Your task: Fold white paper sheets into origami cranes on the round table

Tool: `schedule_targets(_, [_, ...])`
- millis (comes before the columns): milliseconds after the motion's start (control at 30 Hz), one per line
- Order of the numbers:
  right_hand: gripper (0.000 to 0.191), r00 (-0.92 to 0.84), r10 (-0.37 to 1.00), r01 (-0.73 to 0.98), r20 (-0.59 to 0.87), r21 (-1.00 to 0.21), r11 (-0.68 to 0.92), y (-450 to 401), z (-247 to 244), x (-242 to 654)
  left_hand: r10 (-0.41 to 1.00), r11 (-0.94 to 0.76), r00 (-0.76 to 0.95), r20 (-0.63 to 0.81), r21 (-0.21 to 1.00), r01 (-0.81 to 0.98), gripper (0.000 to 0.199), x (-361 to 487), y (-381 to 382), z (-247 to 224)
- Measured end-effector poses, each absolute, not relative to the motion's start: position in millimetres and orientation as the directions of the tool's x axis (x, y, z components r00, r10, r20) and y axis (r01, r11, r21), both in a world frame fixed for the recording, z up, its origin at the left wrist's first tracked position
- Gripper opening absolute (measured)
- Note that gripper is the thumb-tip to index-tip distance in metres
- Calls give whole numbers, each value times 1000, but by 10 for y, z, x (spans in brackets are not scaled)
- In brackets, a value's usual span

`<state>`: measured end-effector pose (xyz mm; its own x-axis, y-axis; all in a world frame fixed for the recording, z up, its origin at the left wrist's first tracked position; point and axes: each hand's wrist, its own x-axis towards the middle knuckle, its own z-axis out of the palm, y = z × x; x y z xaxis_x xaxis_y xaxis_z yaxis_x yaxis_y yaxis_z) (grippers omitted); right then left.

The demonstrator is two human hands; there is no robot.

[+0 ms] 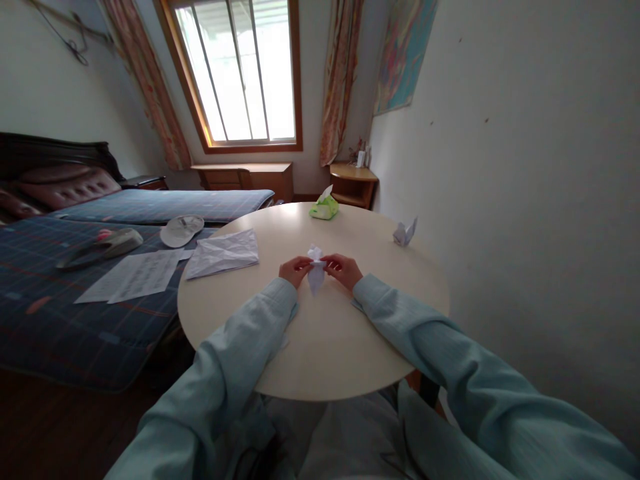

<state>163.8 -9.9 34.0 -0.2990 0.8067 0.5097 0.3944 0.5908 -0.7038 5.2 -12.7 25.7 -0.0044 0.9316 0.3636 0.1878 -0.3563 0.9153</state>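
Observation:
A small folded white paper piece is held above the middle of the round cream table, its lower end pointing toward me. My left hand pinches its left side between thumb and fingers. On the right side, my right hand grips it the same way, fingertips close to those of the left. Crumpled folds stick up at the top of the paper, between the hands. Its finer folds are too small to make out.
A green tissue pack lies at the table's far edge, a folded paper figure at the right. Creased white sheets rest at the left edge. Beside the table, a bed holds printed papers and a cap.

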Motion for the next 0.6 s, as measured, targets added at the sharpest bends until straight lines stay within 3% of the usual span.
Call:
schedule_targets(167, [16,-291,782,416,552,-663,623,-115,373,1644,870,-441,-8,493,784,437,10,32,-167,289])
schedule_targets(367, [11,-261,762,409,592,-647,643,-141,410,1641,728,-578,-10,686,622,528,9,22,-165,295])
schedule_targets(600, [12,-254,750,402,610,-639,656,-118,381,1654,762,-593,2,647,698,402,12,53,-185,287])
